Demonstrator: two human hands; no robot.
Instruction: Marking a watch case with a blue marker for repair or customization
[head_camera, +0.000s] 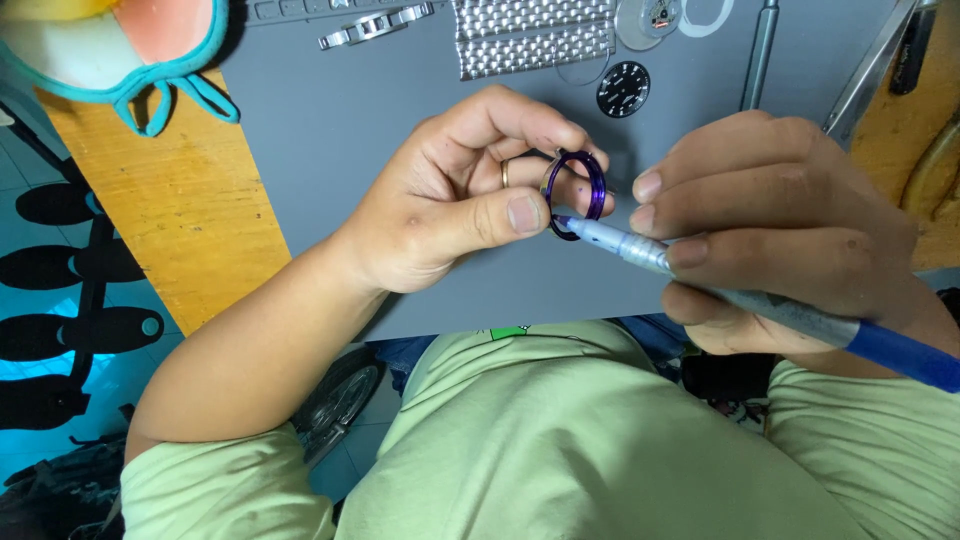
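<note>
Over grey mat | left hand pinches purple ring upright, thumb and fingers closed on its rim | right hand grips pen, tip touching ring's lower edge | step, judged: marking or cleaning ring | next: steady tip, slow ring rotation | dial well apart.

I am seeing the dial lying on the desk behind my hands, right of the metal bands.

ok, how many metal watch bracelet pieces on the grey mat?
2. A narrow bracelet segment lies at the mat's top edge; a wide mesh piece lies just right of it. More may sit beyond the frame.
</note>
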